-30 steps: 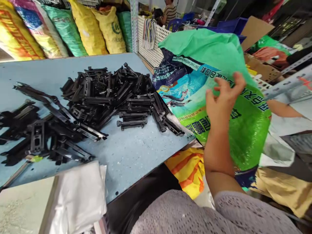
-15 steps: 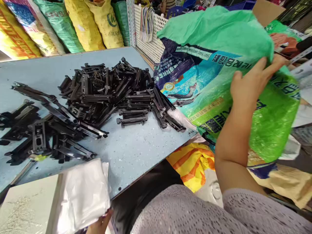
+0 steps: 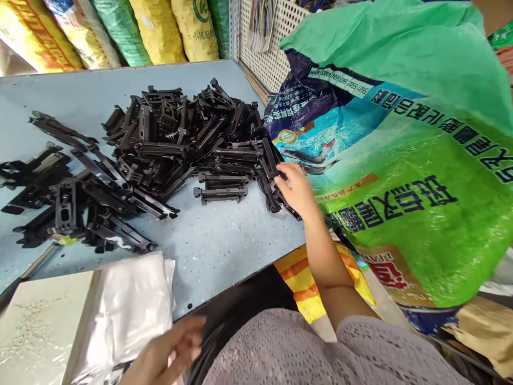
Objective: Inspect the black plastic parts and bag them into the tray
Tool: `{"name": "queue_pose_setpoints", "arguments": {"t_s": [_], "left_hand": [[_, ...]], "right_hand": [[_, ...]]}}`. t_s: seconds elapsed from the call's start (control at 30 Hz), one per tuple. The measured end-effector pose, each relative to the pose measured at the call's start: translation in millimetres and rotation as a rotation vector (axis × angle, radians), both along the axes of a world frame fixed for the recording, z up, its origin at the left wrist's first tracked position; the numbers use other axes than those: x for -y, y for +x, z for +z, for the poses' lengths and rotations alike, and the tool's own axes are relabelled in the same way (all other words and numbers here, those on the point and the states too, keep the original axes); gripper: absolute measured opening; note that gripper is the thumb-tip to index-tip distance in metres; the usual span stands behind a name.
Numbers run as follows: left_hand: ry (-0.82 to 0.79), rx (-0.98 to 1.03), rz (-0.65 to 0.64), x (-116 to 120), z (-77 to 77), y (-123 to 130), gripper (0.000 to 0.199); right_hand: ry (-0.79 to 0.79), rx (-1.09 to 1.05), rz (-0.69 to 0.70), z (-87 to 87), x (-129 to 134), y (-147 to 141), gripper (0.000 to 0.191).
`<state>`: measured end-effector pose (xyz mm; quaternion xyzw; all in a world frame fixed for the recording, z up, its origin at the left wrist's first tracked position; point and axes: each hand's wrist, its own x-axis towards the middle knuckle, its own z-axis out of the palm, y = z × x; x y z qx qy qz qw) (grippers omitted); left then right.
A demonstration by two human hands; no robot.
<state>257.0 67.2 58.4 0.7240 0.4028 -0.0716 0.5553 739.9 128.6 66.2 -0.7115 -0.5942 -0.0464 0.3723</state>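
At the right end of a heap of black plastic parts [image 3: 172, 133], my right hand [image 3: 295, 190] reaches over a few of the pieces, its thumb and fingers a little apart. The long black parts [image 3: 276, 187] under its fingertips lie beside the printed green sack [image 3: 409, 160]. My left hand [image 3: 170, 350] is low in the view, fingers loosely stretched and holding nothing visible. It is close to a stack of clear plastic bags [image 3: 130, 310] at the table's front edge.
A second group of black parts [image 3: 66, 208] lies on the left of the blue table [image 3: 236, 246], near a metal-shafted tool [image 3: 38, 262]. A pale board [image 3: 40, 326] sits front left. Filled sacks [image 3: 156, 32] line the back, beside a white perforated panel [image 3: 272, 48].
My right hand has let go of the green sack and moved left to the black parts; the sack has spread out lower. My left hand has come away from the plastic bags, moving right.
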Motion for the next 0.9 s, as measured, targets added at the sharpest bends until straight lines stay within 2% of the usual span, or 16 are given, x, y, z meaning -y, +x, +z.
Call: {"name": "queue_pose_setpoints", "arguments": {"t_s": [0.07,0.13,0.2,0.27,0.33,0.4,0.5,0.6,0.7,0.77,0.9], "left_hand": [[0.222,0.068,-0.050,-33.9,20.4,44.9,0.043],[0.515,0.128,-0.106,-71.4,24.3,97.1,0.038],[0.829,0.093,-0.137,-108.5,14.5,151.2,0.036],[1.059,0.009,-0.137,-142.3,-1.9,199.8,0.040],[1.150,-0.087,-0.145,-169.6,-16.9,234.8,0.041],[1.135,-0.183,-0.172,-186.8,-25.2,249.9,0.040],[1.045,-0.212,-0.108,-186.9,-23.6,234.2,0.026],[0.820,-0.059,0.122,-156.5,-14.0,192.4,0.017],[0.607,0.143,0.316,-108.8,-8.4,153.3,0.021],[0.539,0.274,0.378,-78.1,-9.5,134.4,0.028],[0.324,0.504,0.487,-40.0,-19.0,104.9,0.055]], "right_hand": [[-0.111,-0.014,0.070,-15.2,-11.6,-14.4,0.032],[-0.155,-0.005,0.096,-23.7,-11.8,-20.0,0.033],[-0.179,-0.006,0.131,-28.3,-1.7,-22.1,0.034],[-0.181,-0.025,0.163,-32.4,14.3,-25.0,0.033],[-0.164,-0.063,0.193,-37.1,31.1,-29.9,0.030],[-0.132,-0.105,0.217,-41.8,44.5,-37.1,0.028],[-0.035,-0.163,0.218,-46.7,52.6,-55.0,0.026],[0.018,-0.357,0.244,-50.0,45.4,-86.6,0.031],[-0.100,-0.590,0.432,-54.6,29.6,-130.0,0.041],[-0.161,-0.660,0.521,-58.9,19.3,-158.3,0.036],[-0.358,-0.746,0.653,-66.3,5.0,-193.6,0.042]]}}
